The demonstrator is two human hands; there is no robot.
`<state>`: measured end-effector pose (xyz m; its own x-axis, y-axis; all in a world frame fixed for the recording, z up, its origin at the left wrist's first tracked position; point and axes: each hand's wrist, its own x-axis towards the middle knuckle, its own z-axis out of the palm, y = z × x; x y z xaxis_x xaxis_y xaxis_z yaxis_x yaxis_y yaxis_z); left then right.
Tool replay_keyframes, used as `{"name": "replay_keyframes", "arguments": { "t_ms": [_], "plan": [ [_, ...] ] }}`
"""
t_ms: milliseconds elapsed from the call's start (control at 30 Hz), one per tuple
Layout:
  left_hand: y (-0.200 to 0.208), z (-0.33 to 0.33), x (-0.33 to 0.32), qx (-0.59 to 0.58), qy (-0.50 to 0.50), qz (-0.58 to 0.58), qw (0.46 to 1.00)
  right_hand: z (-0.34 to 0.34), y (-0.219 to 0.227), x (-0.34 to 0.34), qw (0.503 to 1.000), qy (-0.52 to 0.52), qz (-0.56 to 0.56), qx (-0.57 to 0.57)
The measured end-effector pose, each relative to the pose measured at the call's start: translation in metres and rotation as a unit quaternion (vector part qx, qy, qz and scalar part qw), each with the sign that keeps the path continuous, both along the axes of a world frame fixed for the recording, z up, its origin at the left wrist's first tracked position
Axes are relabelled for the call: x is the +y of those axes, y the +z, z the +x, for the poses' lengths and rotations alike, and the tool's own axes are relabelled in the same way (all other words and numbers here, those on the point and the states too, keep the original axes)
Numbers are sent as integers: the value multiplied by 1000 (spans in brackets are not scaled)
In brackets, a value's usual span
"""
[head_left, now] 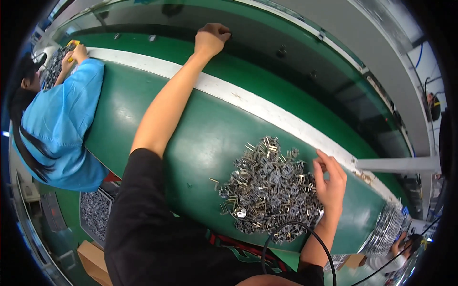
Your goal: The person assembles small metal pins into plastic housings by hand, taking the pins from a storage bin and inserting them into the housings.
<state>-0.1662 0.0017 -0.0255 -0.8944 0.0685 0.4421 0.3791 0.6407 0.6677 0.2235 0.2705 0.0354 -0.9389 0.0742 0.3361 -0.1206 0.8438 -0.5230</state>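
A heap of small metal parts with thin pins (269, 188) lies on the green table (200, 138) in front of me. My right hand (330, 178) rests at the heap's right edge, fingers curled over a few parts. My left arm stretches far across the table; my left hand (211, 38) is a closed fist on the dark conveyor belt (267, 43), and I cannot see whether it holds anything.
A white strip (248, 102) divides the table from the belt. A person in a blue shirt (62, 119) works on my left over another pile of parts (55, 66). A tray of parts (95, 212) sits below the table; another worker's hand (398, 245) is at lower right.
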Motion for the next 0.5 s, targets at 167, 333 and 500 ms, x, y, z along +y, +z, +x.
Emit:
{"name": "replay_keyframes", "arguments": {
  "t_ms": [167,333,500],
  "plan": [
    [-13,-75,-50,95,44,-51,993,-35,6,-15,996,47,10,-77],
    [-11,4,-40,131,44,-93,986,-175,17,-1,986,81,90,-114],
    [10,154,-116,152,-120,-140,971,-380,-19,120,975,-94,192,-56]
  ]
}}
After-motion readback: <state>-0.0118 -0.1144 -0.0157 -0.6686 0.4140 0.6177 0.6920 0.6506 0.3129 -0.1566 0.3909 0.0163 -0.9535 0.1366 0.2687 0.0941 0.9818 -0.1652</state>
